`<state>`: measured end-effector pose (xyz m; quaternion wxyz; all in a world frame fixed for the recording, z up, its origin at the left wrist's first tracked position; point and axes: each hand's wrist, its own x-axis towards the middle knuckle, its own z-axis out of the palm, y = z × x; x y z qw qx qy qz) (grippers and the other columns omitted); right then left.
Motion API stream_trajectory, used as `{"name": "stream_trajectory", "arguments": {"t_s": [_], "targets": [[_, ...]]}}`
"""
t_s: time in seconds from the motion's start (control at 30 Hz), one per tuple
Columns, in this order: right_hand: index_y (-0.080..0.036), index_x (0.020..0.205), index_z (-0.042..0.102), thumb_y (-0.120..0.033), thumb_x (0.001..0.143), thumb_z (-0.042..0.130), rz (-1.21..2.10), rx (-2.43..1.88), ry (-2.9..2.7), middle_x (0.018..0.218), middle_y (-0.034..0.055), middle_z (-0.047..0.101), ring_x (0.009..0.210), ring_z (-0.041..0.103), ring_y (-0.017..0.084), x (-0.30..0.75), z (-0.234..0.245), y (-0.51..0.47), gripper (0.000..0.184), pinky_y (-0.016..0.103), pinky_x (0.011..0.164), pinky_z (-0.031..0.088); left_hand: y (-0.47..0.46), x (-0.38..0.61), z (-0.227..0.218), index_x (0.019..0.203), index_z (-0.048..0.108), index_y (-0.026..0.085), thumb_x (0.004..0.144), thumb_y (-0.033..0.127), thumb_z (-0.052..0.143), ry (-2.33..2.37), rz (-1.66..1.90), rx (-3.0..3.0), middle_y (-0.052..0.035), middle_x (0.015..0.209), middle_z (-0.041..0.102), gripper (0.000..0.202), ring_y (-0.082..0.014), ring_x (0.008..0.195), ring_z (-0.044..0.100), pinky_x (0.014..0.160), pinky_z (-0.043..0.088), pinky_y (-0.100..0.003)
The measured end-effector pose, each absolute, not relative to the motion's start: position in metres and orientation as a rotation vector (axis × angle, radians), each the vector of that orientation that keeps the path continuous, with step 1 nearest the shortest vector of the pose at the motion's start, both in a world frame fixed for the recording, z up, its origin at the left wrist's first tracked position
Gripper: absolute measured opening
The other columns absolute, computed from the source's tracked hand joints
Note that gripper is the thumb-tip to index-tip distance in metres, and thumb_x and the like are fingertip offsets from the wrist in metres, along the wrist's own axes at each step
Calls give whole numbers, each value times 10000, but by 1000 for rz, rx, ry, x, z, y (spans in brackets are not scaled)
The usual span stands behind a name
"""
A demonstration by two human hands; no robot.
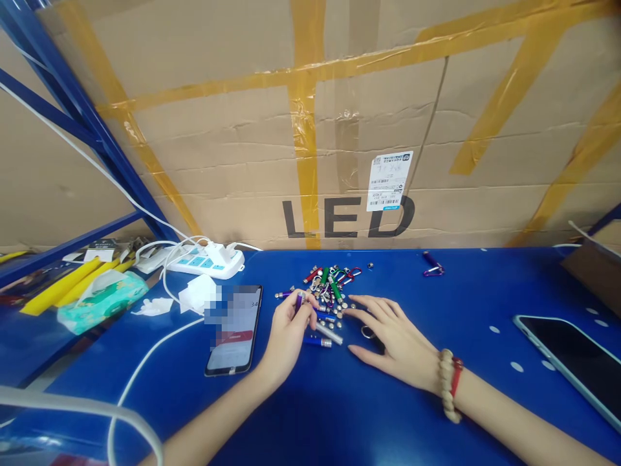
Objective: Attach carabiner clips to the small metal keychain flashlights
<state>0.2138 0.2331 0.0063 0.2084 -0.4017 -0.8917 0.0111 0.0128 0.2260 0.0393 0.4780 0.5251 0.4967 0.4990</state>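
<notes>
My left hand (290,327) is closed around a small purple keychain flashlight (299,301), its end poking up between thumb and fingers. Just right of it, a silver tube (328,333) and a blue flashlight tube (320,342) lie on the blue table. My right hand (388,330) is open, palm down and fingers spread, with its fingertips near several small silver button cells (339,314). A dark ring (367,332) shows beside its fingers. Beyond both hands is a pile of red, green and purple keychain flashlights (334,285) with small carabiners.
A lit phone (235,331) lies left of my left hand, and another phone (577,362) at the right. A white power strip (206,261) with cables, crumpled tissue (198,294) and a tissue pack (101,299) are on the left. A purple flashlight with carabiner (433,264) lies farther back. A large cardboard box (233,149) stands behind.
</notes>
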Motion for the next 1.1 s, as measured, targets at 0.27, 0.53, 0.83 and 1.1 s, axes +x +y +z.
{"name": "stream_trajectory", "arguments": {"t_s": [0.27,0.53,0.83,1.1], "targets": [[-229,1287,484,-493,854,460,-33,-1141,-2495,1345,115,420,1223,385,279,211,7,240,508,499,985,323,229,11,40,689,496,164,721,257,454,1212,1304,1257,23,572,458,107,-106,556,421,513,295,-212],[-261,1076,642,-361,888,459,-94,-1164,-2420,1269,82,496,1182,433,254,206,9,241,280,477,974,332,231,2,41,647,526,176,754,229,435,1263,1383,1466,-3,681,521,150,-151,707,470,659,345,-248],[-264,873,696,-245,818,579,72,-1238,-2251,1142,45,584,1085,505,224,206,6,237,130,403,884,401,218,12,42,589,567,177,732,120,422,1113,1210,1856,-29,710,572,212,-193,798,495,796,355,-331],[-229,720,668,-152,734,682,137,-1131,-2158,919,-2,660,861,589,168,207,9,237,80,320,745,404,218,19,34,584,578,174,698,94,429,1097,1031,1840,-32,704,589,204,-188,816,494,766,365,-307]]}}
